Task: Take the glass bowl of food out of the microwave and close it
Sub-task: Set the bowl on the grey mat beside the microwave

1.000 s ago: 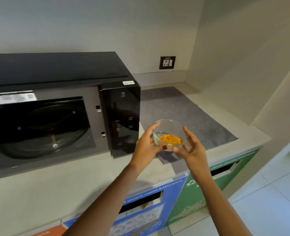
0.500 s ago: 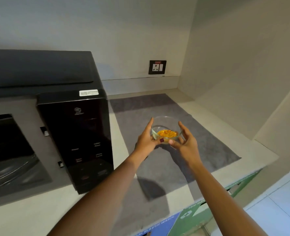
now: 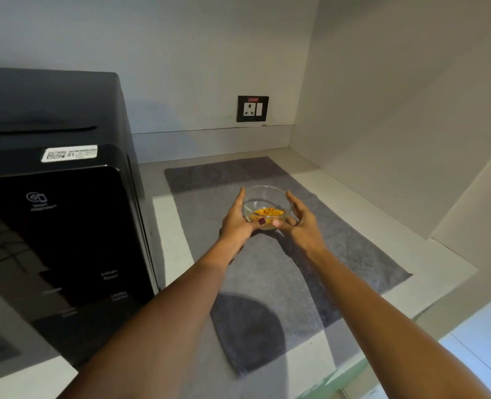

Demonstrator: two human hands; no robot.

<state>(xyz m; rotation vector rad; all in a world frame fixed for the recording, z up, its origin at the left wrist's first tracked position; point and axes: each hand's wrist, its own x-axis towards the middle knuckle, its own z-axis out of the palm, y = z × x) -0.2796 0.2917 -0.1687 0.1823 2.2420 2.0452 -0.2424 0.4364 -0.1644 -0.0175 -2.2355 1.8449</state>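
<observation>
A small clear glass bowl [image 3: 267, 201] with orange-yellow food in its bottom is held between both hands over a grey mat [image 3: 339, 249]. My left hand [image 3: 237, 223] cups its left side and my right hand [image 3: 302, 223] cups its right side, thumbs meeting under the near rim. Whether the bowl touches the mat I cannot tell. The black microwave [image 3: 51, 226] stands at the left; only its glossy control panel and top show, and its cavity and door are out of view.
The pale counter [image 3: 368, 203] runs into a corner, with walls behind and at the right. A black wall socket [image 3: 253, 108] sits above the back edge. The counter's front edge [image 3: 428, 315] lies at the lower right, with pale floor beyond.
Both hands have carried the bowl right and farther back, away from the microwave and over the mat. The view has swung right, so the open cavity has left the frame.
</observation>
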